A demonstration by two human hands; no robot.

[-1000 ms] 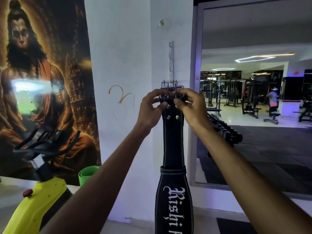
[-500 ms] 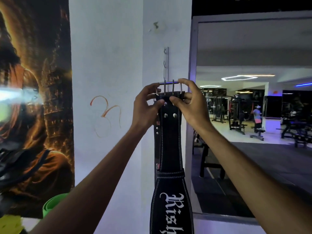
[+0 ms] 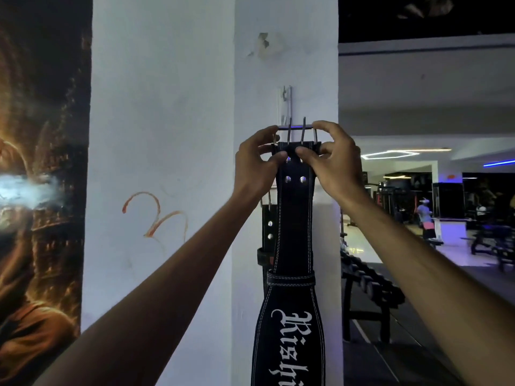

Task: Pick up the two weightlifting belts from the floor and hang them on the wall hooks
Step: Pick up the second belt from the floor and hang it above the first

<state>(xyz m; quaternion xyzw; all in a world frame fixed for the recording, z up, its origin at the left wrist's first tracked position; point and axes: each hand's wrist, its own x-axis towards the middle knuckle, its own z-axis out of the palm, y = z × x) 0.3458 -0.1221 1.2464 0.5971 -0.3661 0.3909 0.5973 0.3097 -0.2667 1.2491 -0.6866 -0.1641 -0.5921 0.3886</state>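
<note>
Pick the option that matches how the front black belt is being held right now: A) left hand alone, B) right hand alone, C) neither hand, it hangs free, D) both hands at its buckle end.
D: the left hand and right hand both pinch the buckle end of the front black belt, just under the wall hook rack.

Both arms were stretched forward and upward, bare forearms rising from the lower corners and converging toward the middle. The left hand point(image 3: 257, 160) was raised at head height, wrist bent slightly, its fingers curled inward and the thumb pressed toward the fingertips in a pinch. The right hand point(image 3: 331, 160) mirrored it just beside, thumb low and pointing left, index finger arched over the top, the other fingers folded. The two thumbs nearly met.
</note>
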